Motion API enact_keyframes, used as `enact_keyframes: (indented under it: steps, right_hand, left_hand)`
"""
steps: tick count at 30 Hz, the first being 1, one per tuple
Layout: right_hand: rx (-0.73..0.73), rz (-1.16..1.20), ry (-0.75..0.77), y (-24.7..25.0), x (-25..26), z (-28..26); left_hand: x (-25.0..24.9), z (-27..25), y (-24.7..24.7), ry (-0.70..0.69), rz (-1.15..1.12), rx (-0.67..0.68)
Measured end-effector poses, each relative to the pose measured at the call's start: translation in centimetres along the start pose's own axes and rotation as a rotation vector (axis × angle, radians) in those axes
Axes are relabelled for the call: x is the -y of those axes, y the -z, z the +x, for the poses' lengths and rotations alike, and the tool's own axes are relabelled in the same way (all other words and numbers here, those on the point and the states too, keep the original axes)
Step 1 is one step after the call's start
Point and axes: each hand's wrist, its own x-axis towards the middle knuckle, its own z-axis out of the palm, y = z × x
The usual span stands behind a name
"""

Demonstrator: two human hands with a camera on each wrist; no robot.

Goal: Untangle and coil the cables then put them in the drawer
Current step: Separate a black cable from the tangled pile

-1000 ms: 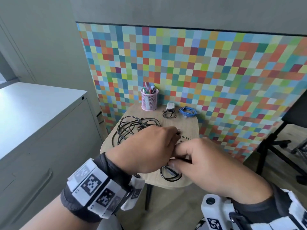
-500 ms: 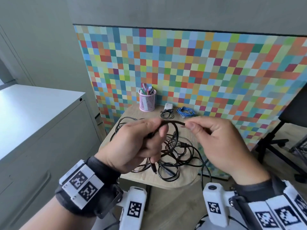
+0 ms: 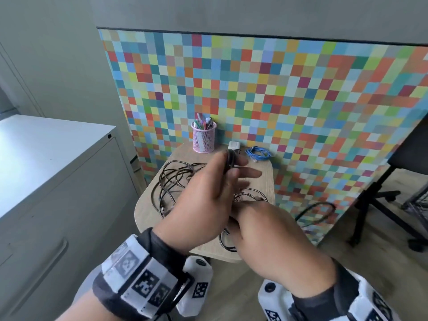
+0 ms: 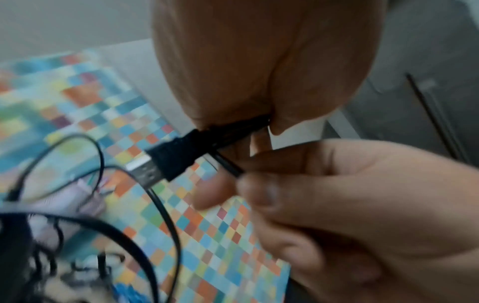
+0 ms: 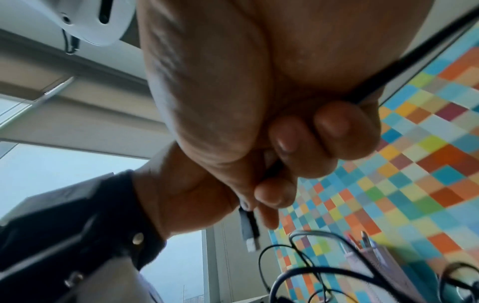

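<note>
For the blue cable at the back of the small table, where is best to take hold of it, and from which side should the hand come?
Take the blue cable across its bunched loops, from above. It lies flat in a loose coil beside the white charger, close to the checkered panel, so a side approach looks cramped. Pinching several loops together should probably keep the coil from spreading.

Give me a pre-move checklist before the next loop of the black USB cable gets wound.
1. Left hand grips the black USB cable near its plug: ok.
2. Right hand pinches the cable's thin run: ok.
3. USB plug hangs free: ok.
4. Cable clear of the black cable tangle on the round wooden table: cannot tell.
5. Coiled blue cable out of the way: ok.
6. Drawer open: cannot tell.
</note>
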Motion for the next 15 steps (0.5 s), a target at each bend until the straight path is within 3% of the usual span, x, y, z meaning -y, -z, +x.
enact_keyframes:
  steps: [3,7,9,15]
  right_hand:
    - [-0.027,-0.046,0.004,1.3,-0.1,-0.7]
    - [-0.122,-0.091,0.045,2.7,-1.4,-1.6]
    - [-0.179,-0.063,0.058,3.8,-2.1,-1.9]
    - [-0.244,0.197,0.129,5.5,-4.4,-2.1]
  left_hand:
    - [0.7,0.1,0.5,-0.067,0.474,0.068]
    - [1.0,0.1,0.5,-0.049,0.763,0.208]
    - [1.0,0.0,0.6,0.02,0.679,0.301]
    - [-0.1,-0.3,1.5,0.295,0.07,0.518]
